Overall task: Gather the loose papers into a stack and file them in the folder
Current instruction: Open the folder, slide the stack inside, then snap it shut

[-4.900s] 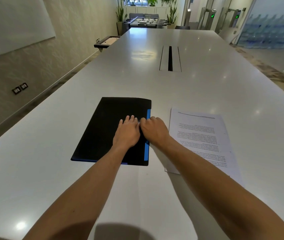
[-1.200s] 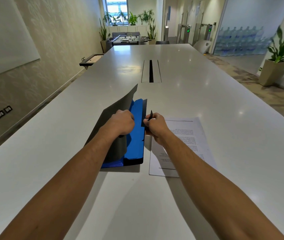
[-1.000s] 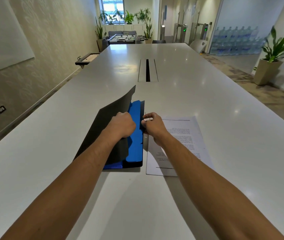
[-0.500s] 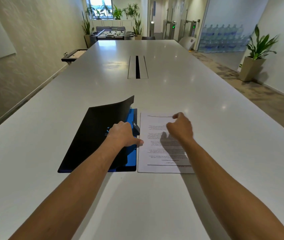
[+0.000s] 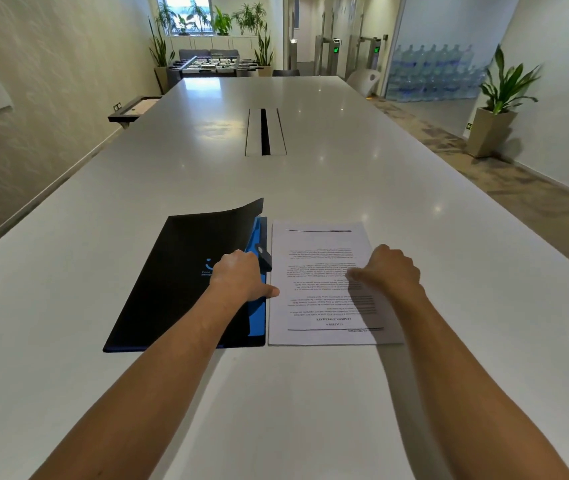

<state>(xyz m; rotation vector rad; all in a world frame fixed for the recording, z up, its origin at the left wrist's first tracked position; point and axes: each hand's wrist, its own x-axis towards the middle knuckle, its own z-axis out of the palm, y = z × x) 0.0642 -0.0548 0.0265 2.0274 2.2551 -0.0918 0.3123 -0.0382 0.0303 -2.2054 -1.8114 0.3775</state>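
Note:
A black folder [image 5: 172, 271] with a blue inside lies on the white table [image 5: 311, 181], its far right corner of the cover curling up. My left hand [image 5: 239, 277] grips the cover's right edge, thumb pointing right toward the papers. A stack of printed papers [image 5: 317, 244] lies flat right beside the folder, text upside down to me. My right hand [image 5: 392, 268] hovers over or rests on the papers' right part, fingers curled and blurred; contact cannot be told.
A cable slot [image 5: 265, 131] runs along the table's middle farther away. A potted plant [image 5: 494, 109] stands on the floor at the right. A small side shelf [image 5: 130, 110] juts from the left wall.
The raised folder cover has come down nearly flat under my left hand. My right hand left the folder edge and moved right over the papers, which now lie square beside the folder.

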